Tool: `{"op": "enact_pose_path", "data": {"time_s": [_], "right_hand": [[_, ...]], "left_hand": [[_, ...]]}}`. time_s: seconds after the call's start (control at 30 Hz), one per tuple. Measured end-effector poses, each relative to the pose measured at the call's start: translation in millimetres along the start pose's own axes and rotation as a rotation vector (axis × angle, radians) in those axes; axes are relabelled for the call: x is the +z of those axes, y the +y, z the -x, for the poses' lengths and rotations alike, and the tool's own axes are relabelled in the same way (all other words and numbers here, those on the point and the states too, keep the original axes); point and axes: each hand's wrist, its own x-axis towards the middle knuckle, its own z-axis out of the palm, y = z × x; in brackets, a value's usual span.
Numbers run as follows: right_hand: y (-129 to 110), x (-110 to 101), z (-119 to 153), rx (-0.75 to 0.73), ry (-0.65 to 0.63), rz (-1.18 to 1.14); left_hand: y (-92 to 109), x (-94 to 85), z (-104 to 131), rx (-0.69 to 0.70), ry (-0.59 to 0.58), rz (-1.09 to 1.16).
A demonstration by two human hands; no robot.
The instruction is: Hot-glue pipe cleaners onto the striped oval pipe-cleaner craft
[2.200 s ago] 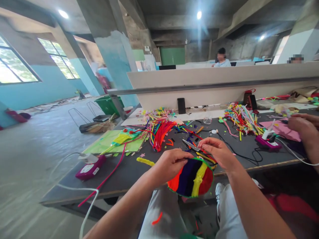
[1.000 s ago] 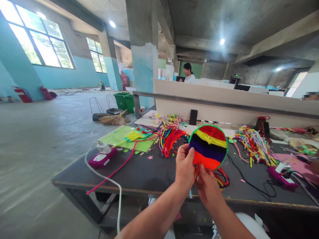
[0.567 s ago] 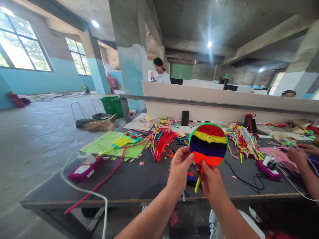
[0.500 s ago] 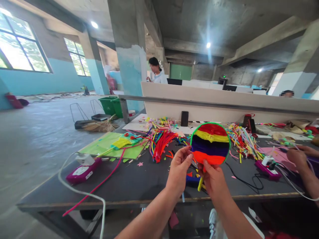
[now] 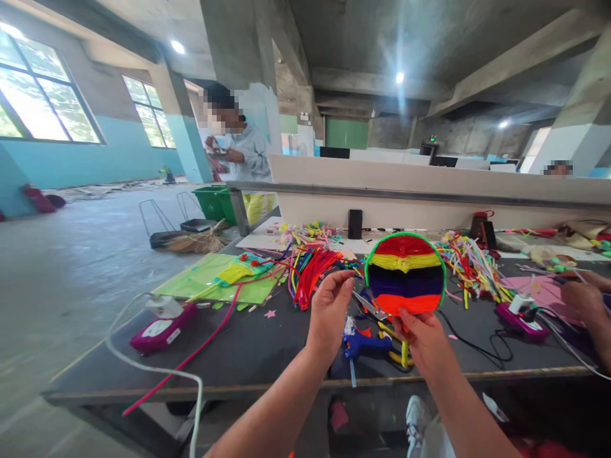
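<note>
A round striped fan [image 5: 405, 275] with a green rim has red, yellow, dark and orange bands. My right hand [image 5: 422, 334] grips it at the lower edge, near its yellow handle. To the left of the fan, my left hand [image 5: 331, 305] is raised apart from it, thumb and fingertips pinched together; whether something thin is between them is too small to tell. A blue glue gun [image 5: 365, 343] lies on the table below, beside scissors with yellow-black handles [image 5: 401, 359].
Bundles of pipe cleaners [image 5: 312, 273] lie behind my hands. Purple power strips [image 5: 165, 327] sit left and right, with a white cable at the left edge. Another person's hand [image 5: 580, 296] works at the right. A phone [image 5: 354, 224] leans on the partition [image 5: 405, 213].
My left hand has moved left, away from the fan, and the fan has shifted slightly right. The glue gun is now more exposed. The standing person has come nearer on the left.
</note>
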Motion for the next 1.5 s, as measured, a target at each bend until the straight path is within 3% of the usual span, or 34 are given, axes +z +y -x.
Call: {"op": "enact_pose_path", "data": {"time_s": [0.13, 0.23, 1.0, 1.5], "right_hand": [[0.5, 0.4, 0.3, 0.015, 0.002, 0.011], [0.1, 1.6, 0.7, 0.018, 0.015, 0.022], [5.3, 1.3, -0.8, 0.065, 0.038, 0.087], [4.5, -2.1, -3.2, 0.075, -0.038, 0.152]], "left_hand": [[0.3, -1.6, 2.6, 0.192, -0.054, -0.212], [-1.5, -1.4, 5.5, 0.262, -0.088, -0.272], [-9.7, -7.4, 3.9, 0.228, -0.109, -0.285], [-9.0, -11.3, -0.4, 0.179, -0.152, -0.311]]}}
